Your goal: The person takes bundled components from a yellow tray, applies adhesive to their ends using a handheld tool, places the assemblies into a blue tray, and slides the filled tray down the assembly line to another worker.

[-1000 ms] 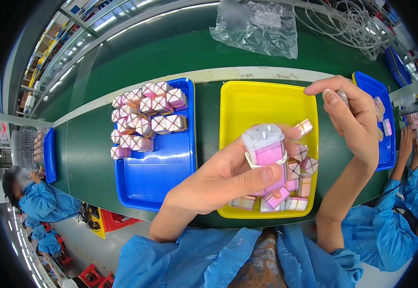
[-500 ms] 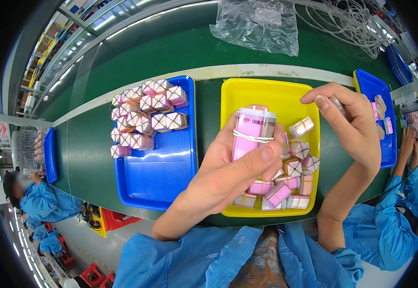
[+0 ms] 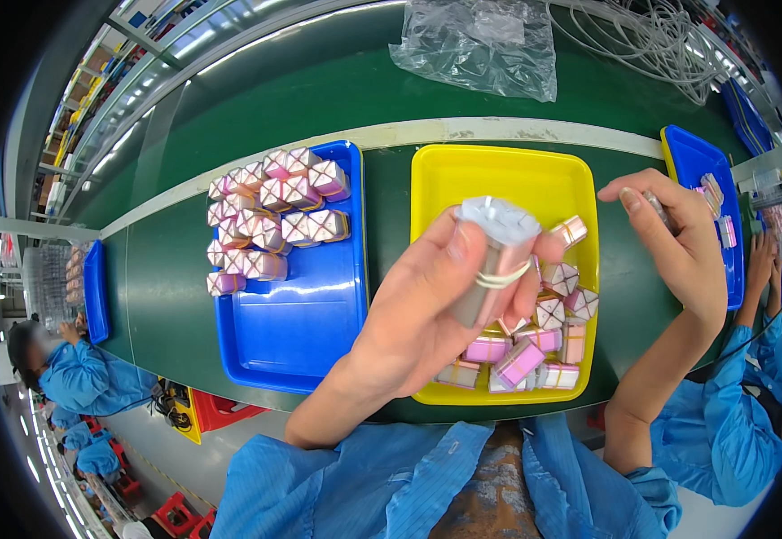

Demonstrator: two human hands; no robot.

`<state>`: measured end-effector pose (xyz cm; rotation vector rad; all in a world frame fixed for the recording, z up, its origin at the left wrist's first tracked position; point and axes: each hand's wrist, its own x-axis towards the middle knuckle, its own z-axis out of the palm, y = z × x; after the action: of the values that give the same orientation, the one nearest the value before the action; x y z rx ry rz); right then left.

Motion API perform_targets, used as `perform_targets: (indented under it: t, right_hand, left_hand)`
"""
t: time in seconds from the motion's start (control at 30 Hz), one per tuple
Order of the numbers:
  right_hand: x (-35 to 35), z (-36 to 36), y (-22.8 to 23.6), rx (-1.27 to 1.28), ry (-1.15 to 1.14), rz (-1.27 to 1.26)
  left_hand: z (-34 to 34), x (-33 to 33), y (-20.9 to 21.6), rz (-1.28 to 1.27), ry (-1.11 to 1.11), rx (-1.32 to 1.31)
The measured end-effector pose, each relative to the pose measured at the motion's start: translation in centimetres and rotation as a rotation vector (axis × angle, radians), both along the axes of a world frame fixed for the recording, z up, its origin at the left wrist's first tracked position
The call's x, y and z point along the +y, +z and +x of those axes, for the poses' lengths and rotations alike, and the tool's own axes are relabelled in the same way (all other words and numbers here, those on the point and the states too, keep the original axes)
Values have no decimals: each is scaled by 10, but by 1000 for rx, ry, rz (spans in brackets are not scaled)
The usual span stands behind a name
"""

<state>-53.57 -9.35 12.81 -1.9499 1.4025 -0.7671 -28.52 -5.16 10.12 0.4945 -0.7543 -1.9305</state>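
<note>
My left hand [image 3: 400, 328] is wrapped round a bundle of pink and grey block-shaped pieces [image 3: 490, 287] with a pale rubber band about it. The bundle is tilted, its whitish end up, above the yellow tray [image 3: 427, 166]. To the right of that tray, my right hand [image 3: 683, 247] is raised with bent fingers. A small greyish thing [image 3: 657, 210] shows in its curled fingers, too hidden to name. Thumb and forefinger tips stand apart. Several smaller banded pink and white bundles [image 3: 518, 362] lie in the yellow tray, partly behind my left hand.
On the left, a blue tray [image 3: 297, 337] holds rows of banded bundles [image 3: 270, 193] with crossed lines on their ends. Another blue tray [image 3: 737, 269] is at the right. A clear plastic bag [image 3: 476, 49] and coiled cable [image 3: 647, 45] lie at the back. Co-workers sit at both sides.
The bundle in my left hand has turned, so its grey side and whitish end show more and the pink side less. My right hand has shifted slightly right, away from the yellow tray.
</note>
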Motion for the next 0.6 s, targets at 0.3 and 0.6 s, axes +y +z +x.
perform_targets:
  t: [0.3,0.6]
  right_hand:
    - [-7,-14,-18,270,138,174]
    - [-18,2,-84,493,170,235]
  left_hand:
    - [16,-1,-10,-104,-220,274]
    - [10,15,19,-607,145,-121]
